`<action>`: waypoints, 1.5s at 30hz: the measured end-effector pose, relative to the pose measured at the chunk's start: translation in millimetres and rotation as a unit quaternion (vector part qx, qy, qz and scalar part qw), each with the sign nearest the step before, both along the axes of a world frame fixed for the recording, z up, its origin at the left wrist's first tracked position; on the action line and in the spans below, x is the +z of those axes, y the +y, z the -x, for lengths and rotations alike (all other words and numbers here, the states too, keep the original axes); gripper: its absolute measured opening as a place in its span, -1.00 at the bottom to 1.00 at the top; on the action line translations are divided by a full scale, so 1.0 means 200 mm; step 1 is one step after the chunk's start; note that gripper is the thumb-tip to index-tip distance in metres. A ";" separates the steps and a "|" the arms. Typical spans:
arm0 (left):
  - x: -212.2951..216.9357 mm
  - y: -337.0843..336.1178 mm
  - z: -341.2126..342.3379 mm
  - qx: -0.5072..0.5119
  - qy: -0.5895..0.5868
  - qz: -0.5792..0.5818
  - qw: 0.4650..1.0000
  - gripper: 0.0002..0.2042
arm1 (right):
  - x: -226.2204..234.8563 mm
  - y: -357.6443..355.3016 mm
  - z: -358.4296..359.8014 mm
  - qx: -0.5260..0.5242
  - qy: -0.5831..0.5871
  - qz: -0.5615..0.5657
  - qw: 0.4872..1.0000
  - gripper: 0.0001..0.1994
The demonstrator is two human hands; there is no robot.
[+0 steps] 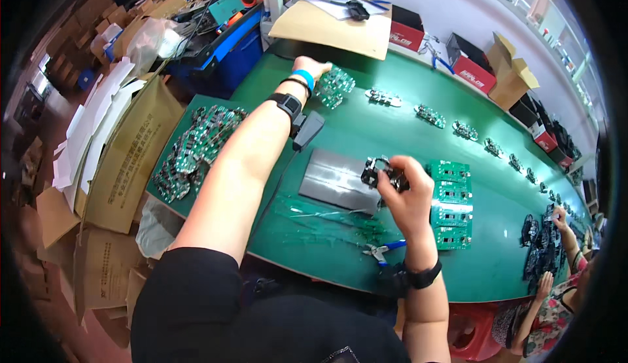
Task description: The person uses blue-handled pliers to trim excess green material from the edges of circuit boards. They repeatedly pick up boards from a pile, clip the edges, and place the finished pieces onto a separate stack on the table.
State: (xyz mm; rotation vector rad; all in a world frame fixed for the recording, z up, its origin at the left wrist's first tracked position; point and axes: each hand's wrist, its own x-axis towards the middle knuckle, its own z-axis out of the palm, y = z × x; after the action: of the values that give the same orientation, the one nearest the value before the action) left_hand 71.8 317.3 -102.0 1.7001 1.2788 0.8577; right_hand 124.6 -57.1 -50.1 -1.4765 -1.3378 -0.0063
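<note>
My left hand point(311, 68) reaches to the far side of the green table, closed at the edge of a cluster of green circuit boards point(335, 88); its fingertips are partly hidden. Above the middle of the table, my right hand point(411, 191) pinches a small black electronic part point(375, 172) with a ring-like piece on it. Below it lies a dark grey flat pad point(337, 183). A panel of joined green circuit boards point(453, 206) rests just right of my right hand. Blue-handled cutters point(383, 250) lie near the front edge, by my right wrist.
A heap of circuit boards point(196, 147) sits left of my left arm. Small board assemblies point(430, 115) form a row along the far side. Red-and-black boxes point(471, 65) stand against the wall. A co-worker's hand point(544, 286) is near black parts point(541, 245) at right.
</note>
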 end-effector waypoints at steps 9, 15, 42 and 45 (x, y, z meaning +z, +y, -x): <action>-0.17 0.06 -0.08 0.156 -0.054 -0.066 0.984 -0.67 | -0.05 -0.07 -0.06 -0.036 0.122 0.035 0.991 -0.83; 0.08 0.12 0.15 0.302 -0.004 -0.073 0.950 -0.66 | -0.08 -0.10 -0.07 -0.023 0.158 0.052 0.986 -0.82; 0.28 -1.39 0.46 -0.526 0.310 -0.480 0.630 -0.86 | -0.09 -0.08 -0.13 -0.094 0.205 0.020 0.974 -0.84; 0.22 -1.42 0.53 -0.514 0.334 -0.433 0.661 -0.81 | -0.09 -0.09 -0.15 -0.098 0.202 0.001 0.974 -0.84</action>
State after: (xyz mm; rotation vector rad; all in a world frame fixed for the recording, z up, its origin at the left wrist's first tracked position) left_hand -35.0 32.8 -58.3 3.1702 -0.0689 0.0249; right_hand 154.0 -74.5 -68.2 -1.5093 -0.8620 0.1600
